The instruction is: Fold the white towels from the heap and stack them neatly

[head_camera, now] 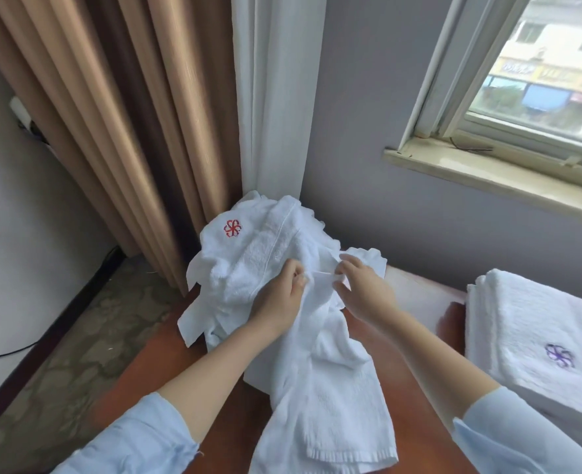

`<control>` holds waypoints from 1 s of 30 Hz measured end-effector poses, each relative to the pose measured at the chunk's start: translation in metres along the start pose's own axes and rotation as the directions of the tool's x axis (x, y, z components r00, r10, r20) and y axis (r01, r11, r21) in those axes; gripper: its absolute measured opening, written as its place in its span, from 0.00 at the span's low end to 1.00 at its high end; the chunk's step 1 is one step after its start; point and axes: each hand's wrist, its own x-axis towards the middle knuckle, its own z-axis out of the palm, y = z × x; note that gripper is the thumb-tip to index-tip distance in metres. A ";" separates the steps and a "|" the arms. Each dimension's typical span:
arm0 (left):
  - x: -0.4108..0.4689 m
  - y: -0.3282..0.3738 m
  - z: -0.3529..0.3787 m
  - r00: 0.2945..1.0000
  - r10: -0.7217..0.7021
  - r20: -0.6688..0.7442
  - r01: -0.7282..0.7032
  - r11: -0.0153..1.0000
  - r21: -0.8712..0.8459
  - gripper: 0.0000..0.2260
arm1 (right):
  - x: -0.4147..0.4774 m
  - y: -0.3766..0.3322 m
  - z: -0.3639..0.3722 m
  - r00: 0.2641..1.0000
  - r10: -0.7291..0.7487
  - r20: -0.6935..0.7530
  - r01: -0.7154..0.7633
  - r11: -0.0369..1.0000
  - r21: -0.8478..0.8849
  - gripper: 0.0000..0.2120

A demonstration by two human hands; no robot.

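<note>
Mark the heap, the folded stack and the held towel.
heap (pixel 248 254): head view, terry top of the pile.
stack (pixel 522 319): head view, top towel's face.
held towel (pixel 330 388): head view, its hanging middle.

Two hands: left hand (pixel 275 302) and right hand (pixel 361 285). One heap of white towels (pixel 265 244), number within unclear. One loose towel (pixel 327 388). One folded stack (pixel 522 319). One red flower (pixel 232 228), one purple flower (pixel 559 355). One window (pixel 539 80).

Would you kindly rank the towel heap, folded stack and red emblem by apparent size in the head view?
1. towel heap
2. folded stack, cropped by the frame, so these two are unsure
3. red emblem, clearly smallest
</note>
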 end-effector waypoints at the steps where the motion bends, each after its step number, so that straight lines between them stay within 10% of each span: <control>1: 0.003 0.009 -0.006 0.998 0.034 -0.057 -0.035 0.999 -0.012 0.05 | 0.000 -0.001 -0.009 0.999 0.016 -0.032 -0.014 0.999 0.046 0.07; 13: 0.000 0.097 -0.061 0.868 0.319 -0.381 -0.351 0.936 -0.017 0.05 | -0.050 -0.035 -0.106 0.928 0.119 -0.353 0.104 0.828 0.551 0.06; 21: -0.045 0.172 -0.066 0.780 0.423 -0.462 -0.483 0.876 -0.013 0.06 | -0.136 -0.031 -0.164 0.831 0.108 -0.546 0.261 0.791 0.553 0.09; 30: -0.139 0.256 -0.015 0.853 0.506 -0.130 -0.521 0.842 -0.142 0.11 | -0.266 -0.005 -0.227 0.738 0.185 -0.649 0.351 0.717 0.603 0.02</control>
